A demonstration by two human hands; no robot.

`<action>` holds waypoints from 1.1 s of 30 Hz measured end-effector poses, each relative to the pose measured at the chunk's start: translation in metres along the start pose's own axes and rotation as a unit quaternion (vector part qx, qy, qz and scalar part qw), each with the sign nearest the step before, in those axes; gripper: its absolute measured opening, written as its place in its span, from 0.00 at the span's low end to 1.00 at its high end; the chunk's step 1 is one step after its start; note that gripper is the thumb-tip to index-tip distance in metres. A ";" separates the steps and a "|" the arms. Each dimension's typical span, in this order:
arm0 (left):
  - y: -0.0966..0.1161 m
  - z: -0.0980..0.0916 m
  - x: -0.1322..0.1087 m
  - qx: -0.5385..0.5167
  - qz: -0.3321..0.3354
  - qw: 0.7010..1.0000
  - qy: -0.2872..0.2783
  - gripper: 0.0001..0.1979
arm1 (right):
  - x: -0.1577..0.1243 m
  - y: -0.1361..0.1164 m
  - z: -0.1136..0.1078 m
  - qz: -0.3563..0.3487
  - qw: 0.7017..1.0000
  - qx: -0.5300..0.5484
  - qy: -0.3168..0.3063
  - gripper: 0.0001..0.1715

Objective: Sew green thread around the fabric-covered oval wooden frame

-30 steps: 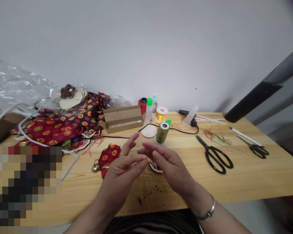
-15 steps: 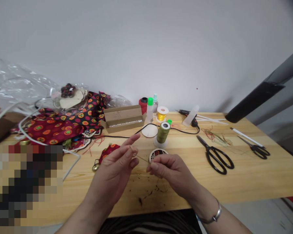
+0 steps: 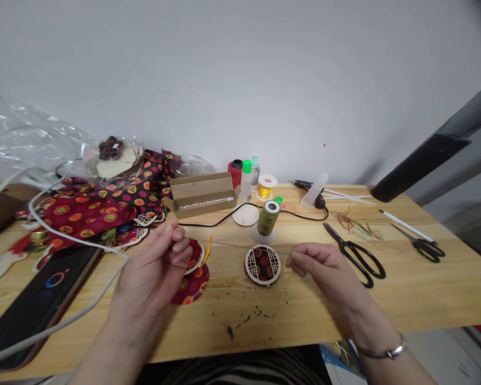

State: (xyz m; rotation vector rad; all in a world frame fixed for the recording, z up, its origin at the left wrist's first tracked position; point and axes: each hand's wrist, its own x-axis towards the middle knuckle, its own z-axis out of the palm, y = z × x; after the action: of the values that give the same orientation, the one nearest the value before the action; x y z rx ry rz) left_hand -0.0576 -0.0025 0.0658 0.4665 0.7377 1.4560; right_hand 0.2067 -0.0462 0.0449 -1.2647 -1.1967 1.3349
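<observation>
Plain grey wall (image 3: 240, 80) behind a pale wooden bench (image 3: 300, 313) – pretty busy one. Middle of it is a round disc with white lattice trim over dark patterned fabric (image 3: 263, 264), lying flat. Left hand (image 3: 154, 264) sits at its 9 o'clock, fingers curled in, thumb and forefinger pinched; right hand (image 3: 324, 270) at 3 o'clock is pinched too. Both have hold of a thin dark thread (image 3: 226, 245) – it stretches between them, past the disc's 12 o'clock edge. Olive-green thread spool (image 3: 268, 222) stands at 12, black-handled metal scissors (image 3: 355, 255) at 3, beyond the right hand.
</observation>
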 end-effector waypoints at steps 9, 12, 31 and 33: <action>-0.011 -0.004 -0.018 0.231 0.009 0.972 0.029 0.08 | 0.013 -0.014 -0.023 -0.102 0.993 0.045 0.045 0.15; -0.016 -0.014 -0.024 0.271 -0.011 0.962 0.037 0.09 | 0.014 -0.019 -0.025 -0.112 0.990 0.062 0.056 0.14; -0.020 -0.039 -0.031 0.743 0.109 0.591 -0.294 0.13 | 0.006 -0.027 -0.022 -0.105 0.993 0.042 -0.011 0.12; -0.019 -0.041 -0.031 0.749 0.131 0.583 -0.286 0.16 | 0.004 -0.027 -0.019 -0.090 0.996 0.013 -0.025 0.12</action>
State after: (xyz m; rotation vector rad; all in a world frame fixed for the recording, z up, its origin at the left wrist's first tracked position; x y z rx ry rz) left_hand -0.0715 -0.0409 0.0293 2.3049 1.2498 0.4347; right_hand 0.2250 -0.0379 0.0711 -1.0839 -1.2923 1.2526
